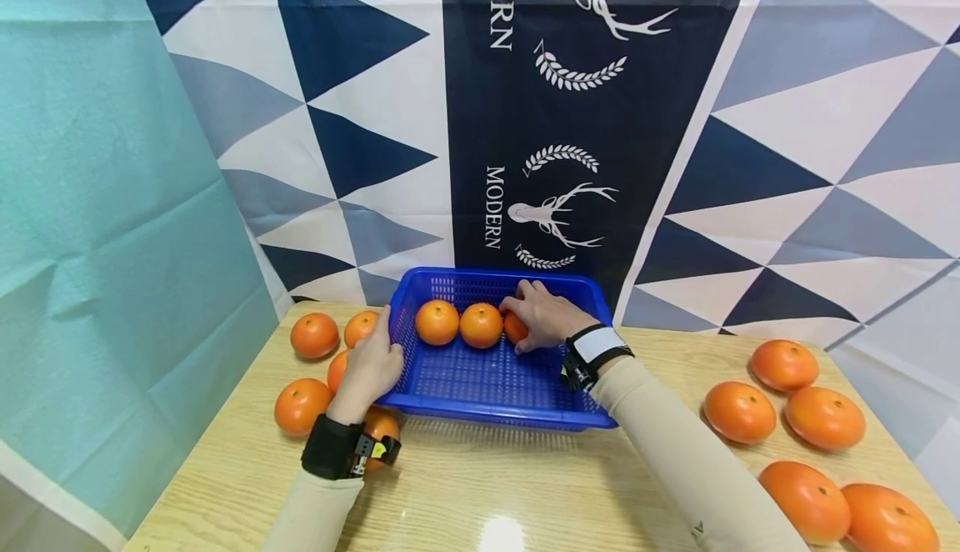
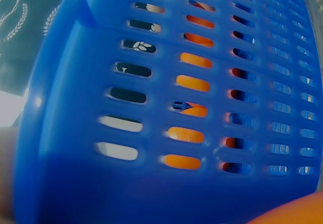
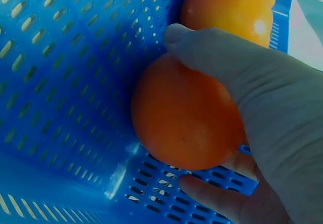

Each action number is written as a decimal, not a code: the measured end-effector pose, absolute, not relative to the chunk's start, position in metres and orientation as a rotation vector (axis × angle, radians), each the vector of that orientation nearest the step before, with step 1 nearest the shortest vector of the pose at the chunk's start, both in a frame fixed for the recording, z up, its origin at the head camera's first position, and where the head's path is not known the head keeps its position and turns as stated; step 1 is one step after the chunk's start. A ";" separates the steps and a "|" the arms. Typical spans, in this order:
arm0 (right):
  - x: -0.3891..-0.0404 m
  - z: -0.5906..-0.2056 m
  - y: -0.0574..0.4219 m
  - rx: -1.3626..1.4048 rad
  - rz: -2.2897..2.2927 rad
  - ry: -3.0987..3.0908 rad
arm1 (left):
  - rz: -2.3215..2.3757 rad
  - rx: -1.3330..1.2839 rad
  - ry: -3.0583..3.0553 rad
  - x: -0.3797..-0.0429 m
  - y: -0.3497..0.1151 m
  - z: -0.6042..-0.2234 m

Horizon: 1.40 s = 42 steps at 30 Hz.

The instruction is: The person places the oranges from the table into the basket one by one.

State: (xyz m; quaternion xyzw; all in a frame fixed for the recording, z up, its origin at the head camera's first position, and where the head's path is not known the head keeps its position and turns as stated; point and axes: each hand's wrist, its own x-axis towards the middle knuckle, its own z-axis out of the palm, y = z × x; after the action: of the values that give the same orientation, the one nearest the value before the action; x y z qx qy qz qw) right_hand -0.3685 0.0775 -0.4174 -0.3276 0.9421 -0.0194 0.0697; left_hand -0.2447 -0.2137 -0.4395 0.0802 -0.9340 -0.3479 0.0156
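A blue plastic basket (image 1: 480,409) with slotted walls stands at the back of the table. Inside it, along the far side, two oranges (image 1: 437,323) sit side by side. My right hand (image 1: 546,316) reaches into the basket and grips a third orange (image 3: 184,115) to their right, thumb on one side and fingers on the other. That orange is close to the basket floor in the right wrist view. At the left rim, my left hand (image 1: 369,371) holds the basket, index finger along the edge. Its wrist view is mostly filled by the basket's outer wall (image 2: 151,188).
Several loose oranges (image 1: 302,407) lie left of the basket, some partly behind the left hand and wrist. More oranges (image 1: 739,412) are spread over the right side of the wooden table (image 1: 465,485). A patterned cloth (image 1: 375,118) hangs right behind the basket.
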 end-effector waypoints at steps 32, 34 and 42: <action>-0.343 -0.369 0.127 -1.032 -0.146 2.957 | -1.041 0.210 -2.950 -0.284 -0.243 -0.496; -0.340 -0.366 0.128 -1.052 -0.137 2.957 | -1.044 0.213 -2.950 -0.279 -0.239 -0.489; -0.325 -0.353 0.139 -1.078 -0.079 2.900 | -1.028 0.197 -2.929 -0.261 -0.225 -0.464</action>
State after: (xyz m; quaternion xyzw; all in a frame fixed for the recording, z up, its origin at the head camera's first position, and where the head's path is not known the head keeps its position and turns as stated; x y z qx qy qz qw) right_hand -0.3248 0.1388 -0.3532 -0.3483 0.9368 -0.0254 0.0231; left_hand -0.2609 -0.2251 -0.4639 0.0633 -0.9415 -0.3306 0.0156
